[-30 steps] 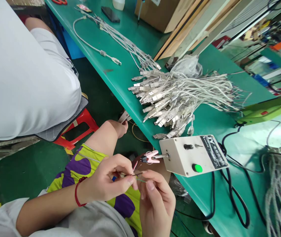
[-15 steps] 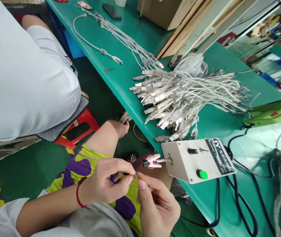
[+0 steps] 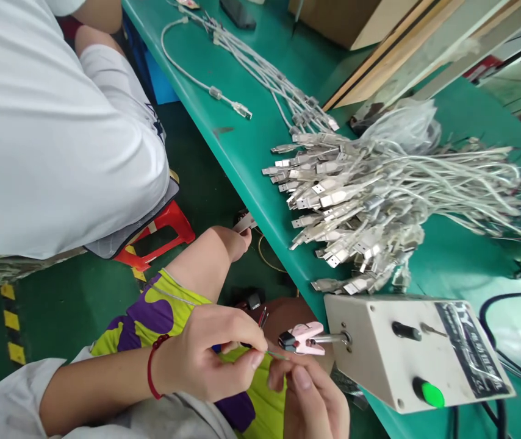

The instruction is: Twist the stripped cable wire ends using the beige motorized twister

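Observation:
In front of my lap, my left hand (image 3: 217, 353), with a red cord at the wrist, is closed in a pinch between thumb and forefinger. A thin green wire (image 3: 277, 355) stretches from that pinch to the fingers of my right hand (image 3: 315, 393), which are closed on its other end. Red and dark wire ends (image 3: 263, 317) stick up behind my left hand; their cable is mostly hidden. Just beyond my right hand, a pink clip (image 3: 309, 337) sits on the metal shaft of a pale control box (image 3: 379, 360) with a green knob.
A large pile of USB cables (image 3: 356, 201) lies on the green table (image 3: 210, 140), behind the box. Further off are several more cables (image 3: 260, 67), a dark phone (image 3: 238, 13) and a cardboard box (image 3: 338, 21). A person in white (image 3: 68, 146) sits on a red stool (image 3: 169, 225) at left.
The view has shifted, and the box and cable pile appear larger and further right. My hands have drawn slightly apart, exposing the green wire between them.

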Action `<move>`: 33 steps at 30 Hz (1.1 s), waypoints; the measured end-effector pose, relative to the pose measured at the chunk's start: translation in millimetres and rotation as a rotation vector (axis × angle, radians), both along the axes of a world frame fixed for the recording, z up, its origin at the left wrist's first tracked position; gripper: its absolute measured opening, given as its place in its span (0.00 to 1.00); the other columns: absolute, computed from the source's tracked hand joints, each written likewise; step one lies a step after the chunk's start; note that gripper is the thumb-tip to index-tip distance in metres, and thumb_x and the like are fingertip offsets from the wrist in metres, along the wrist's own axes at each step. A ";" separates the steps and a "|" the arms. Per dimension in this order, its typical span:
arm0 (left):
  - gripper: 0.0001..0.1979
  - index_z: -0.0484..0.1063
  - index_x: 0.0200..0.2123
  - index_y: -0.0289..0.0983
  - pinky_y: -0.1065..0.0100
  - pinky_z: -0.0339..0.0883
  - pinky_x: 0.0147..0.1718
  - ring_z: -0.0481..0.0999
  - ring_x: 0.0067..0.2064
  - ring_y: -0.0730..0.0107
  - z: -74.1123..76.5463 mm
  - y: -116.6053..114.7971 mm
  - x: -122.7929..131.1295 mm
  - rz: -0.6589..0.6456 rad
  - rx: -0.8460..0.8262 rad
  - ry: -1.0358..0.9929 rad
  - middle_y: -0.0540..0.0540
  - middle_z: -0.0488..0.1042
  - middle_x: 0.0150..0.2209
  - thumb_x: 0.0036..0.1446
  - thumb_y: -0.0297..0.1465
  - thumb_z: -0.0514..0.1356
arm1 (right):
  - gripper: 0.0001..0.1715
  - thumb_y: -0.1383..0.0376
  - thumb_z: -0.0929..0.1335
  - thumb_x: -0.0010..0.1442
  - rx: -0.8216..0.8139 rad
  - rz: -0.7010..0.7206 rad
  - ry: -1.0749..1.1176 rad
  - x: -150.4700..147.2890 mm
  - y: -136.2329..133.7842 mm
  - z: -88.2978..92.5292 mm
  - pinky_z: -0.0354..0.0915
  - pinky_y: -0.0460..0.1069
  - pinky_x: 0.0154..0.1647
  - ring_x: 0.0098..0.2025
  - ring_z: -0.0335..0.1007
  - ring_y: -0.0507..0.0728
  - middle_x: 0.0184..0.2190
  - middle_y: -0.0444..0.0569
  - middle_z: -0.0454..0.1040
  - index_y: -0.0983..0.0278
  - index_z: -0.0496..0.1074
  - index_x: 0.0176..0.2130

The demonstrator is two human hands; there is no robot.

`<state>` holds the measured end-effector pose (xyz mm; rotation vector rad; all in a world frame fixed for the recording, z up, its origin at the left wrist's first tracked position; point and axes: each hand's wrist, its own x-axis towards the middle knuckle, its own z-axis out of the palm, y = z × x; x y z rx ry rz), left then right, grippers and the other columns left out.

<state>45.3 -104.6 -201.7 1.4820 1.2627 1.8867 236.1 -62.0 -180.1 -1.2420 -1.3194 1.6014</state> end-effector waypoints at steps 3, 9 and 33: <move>0.08 0.75 0.45 0.39 0.73 0.67 0.26 0.66 0.25 0.76 -1.0 2.8 0.6 -0.003 0.001 -0.012 0.47 0.83 0.33 0.68 0.21 0.65 | 0.28 0.41 0.81 0.65 -0.268 0.009 0.245 -3.0 15.8 5.1 0.75 0.56 0.36 0.32 0.74 0.60 0.35 0.53 0.82 0.58 0.89 0.50; 0.07 0.75 0.44 0.38 0.76 0.68 0.28 0.66 0.26 0.77 2.4 7.3 -1.9 0.022 0.023 -0.004 0.49 0.82 0.32 0.69 0.21 0.66 | 0.27 0.44 0.79 0.68 -0.469 -0.095 0.460 -16.9 11.6 9.2 0.65 0.48 0.29 0.24 0.58 0.53 0.21 0.42 0.65 0.53 0.89 0.59; 0.08 0.75 0.45 0.39 0.74 0.67 0.26 0.68 0.25 0.76 -4.5 7.9 0.4 -0.013 -0.034 -0.058 0.47 0.83 0.32 0.70 0.21 0.67 | 0.22 0.43 0.84 0.64 -0.386 -0.168 0.514 -38.1 19.6 -1.7 0.61 0.44 0.28 0.25 0.48 0.50 0.21 0.34 0.50 0.56 0.85 0.38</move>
